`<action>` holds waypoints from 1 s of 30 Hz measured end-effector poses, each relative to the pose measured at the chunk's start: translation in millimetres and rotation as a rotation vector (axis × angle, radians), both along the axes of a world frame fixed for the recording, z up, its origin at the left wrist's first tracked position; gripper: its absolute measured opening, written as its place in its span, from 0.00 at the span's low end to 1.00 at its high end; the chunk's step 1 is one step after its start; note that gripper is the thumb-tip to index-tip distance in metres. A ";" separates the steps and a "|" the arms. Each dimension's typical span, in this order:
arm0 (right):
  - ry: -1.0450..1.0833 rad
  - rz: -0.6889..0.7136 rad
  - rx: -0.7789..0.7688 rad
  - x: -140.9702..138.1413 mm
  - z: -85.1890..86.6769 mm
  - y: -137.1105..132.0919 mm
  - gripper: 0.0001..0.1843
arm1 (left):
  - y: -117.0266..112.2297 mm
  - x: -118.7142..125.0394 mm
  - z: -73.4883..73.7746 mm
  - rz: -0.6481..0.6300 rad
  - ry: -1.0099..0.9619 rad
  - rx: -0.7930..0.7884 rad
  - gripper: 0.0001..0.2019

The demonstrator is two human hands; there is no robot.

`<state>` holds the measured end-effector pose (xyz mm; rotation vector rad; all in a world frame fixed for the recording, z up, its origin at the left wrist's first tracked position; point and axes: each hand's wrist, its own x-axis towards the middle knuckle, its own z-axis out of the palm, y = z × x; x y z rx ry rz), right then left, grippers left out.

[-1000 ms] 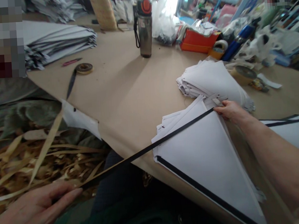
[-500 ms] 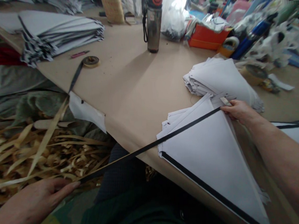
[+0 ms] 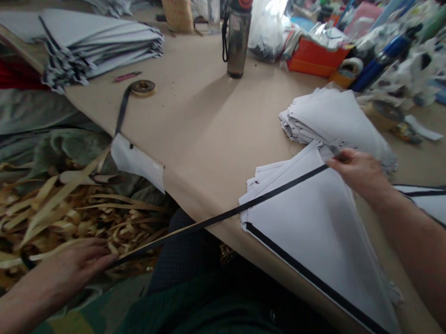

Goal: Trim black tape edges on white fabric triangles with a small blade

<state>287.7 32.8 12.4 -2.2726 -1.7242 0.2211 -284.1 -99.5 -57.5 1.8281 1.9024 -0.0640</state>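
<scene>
A black tape strip [image 3: 222,216] runs taut between my two hands, its tan backing showing toward the left end. My left hand [image 3: 77,261] pinches that end off the table's edge, above a heap of peeled backing. At the far corner of a stack of white triangular sheets [image 3: 305,222], my right hand [image 3: 359,171] pinches the other end. The strip crosses over the stack's upper part. Another black strip [image 3: 316,277] lies along the top sheet's near edge. Something small and greyish shows at my right fingertips; its kind I cannot make out.
Behind the stack sits a second pile of white sheets [image 3: 329,110]. A bottle [image 3: 238,40], an orange box [image 3: 314,55] and a tape roll [image 3: 143,87] stand or lie farther back. Tan backing strips [image 3: 77,201] heap below the table's left edge. Black-edged sheets [image 3: 105,40] lie at upper left.
My right hand has closed in at the sheet's far corner, and the pale piece at its fingertips shows less. My left hand has moved slightly up. The view has shifted a little.
</scene>
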 end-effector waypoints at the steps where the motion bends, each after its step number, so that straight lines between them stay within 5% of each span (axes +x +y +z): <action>1: 0.068 0.087 -0.034 -23.7 3.1 -9.6 0.06 | 4.8 8.7 11.1 -0.008 0.003 -0.023 0.20; 4: 0.218 0.445 -0.148 -95.1 0.6 -34.4 0.06 | 15.6 43.7 43.5 -0.014 -0.028 0.017 0.23; 8: 0.008 0.513 -0.238 -149.0 -17.1 -44.3 0.10 | 24.4 107.0 67.4 -0.206 -0.288 0.211 0.16; 13: 0.073 0.465 -0.234 -143.8 -20.8 -42.2 0.14 | 42.3 182.0 62.3 -0.431 -0.402 0.360 0.12; 17: 0.294 0.427 -0.145 -128.3 -9.7 -58.1 0.10 | 52.4 223.1 57.9 -0.481 -0.121 0.373 0.12; 23: 0.378 0.552 -0.088 -131.9 -6.3 -88.3 0.10 | 57.1 241.8 66.1 -0.491 0.087 0.295 0.11; 30: 0.374 0.413 -0.195 -149.7 -19.7 -84.3 0.08 | 73.8 242.4 81.5 -0.513 0.153 0.116 0.12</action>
